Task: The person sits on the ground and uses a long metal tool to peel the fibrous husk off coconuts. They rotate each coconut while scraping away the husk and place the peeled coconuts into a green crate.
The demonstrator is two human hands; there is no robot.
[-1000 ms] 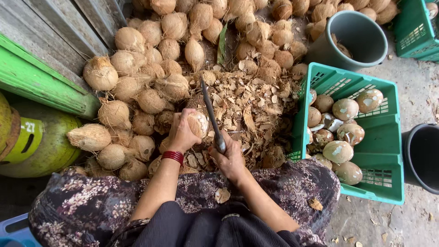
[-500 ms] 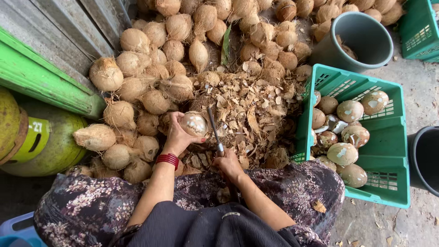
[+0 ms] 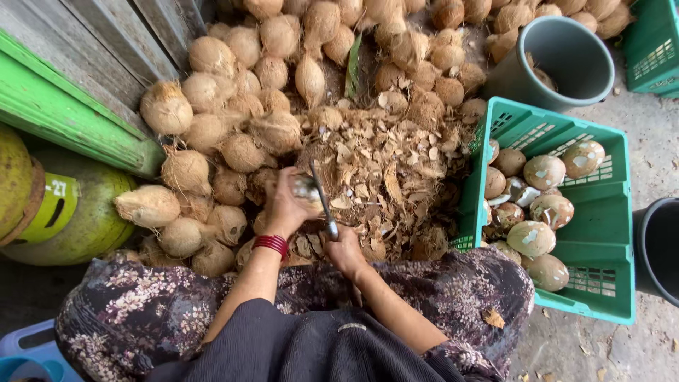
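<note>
My left hand [image 3: 284,207], with a red bangle at the wrist, grips a partly peeled coconut [image 3: 305,189] in front of my knees. My right hand [image 3: 344,249] holds the handle of a long dark knife [image 3: 321,197] whose blade lies against that coconut. Below both hands spreads a heap of brown shell chips [image 3: 385,173]. A big pile of husked brown coconuts [image 3: 240,120] fills the ground to the left and beyond.
A green crate [image 3: 610,233] at the right holds several peeled coconuts [image 3: 543,171]. A grey bucket [image 3: 566,60] stands behind it, a black bucket [image 3: 658,247] at the far right, another green crate [image 3: 654,42] in the corner. Yellow-green gas cylinder [image 3: 64,212] and green board [image 3: 64,117] at left.
The knife blade has swung from a raised slant down onto the coconut, and my left hand has turned the coconut slightly. My view has shifted a little.
</note>
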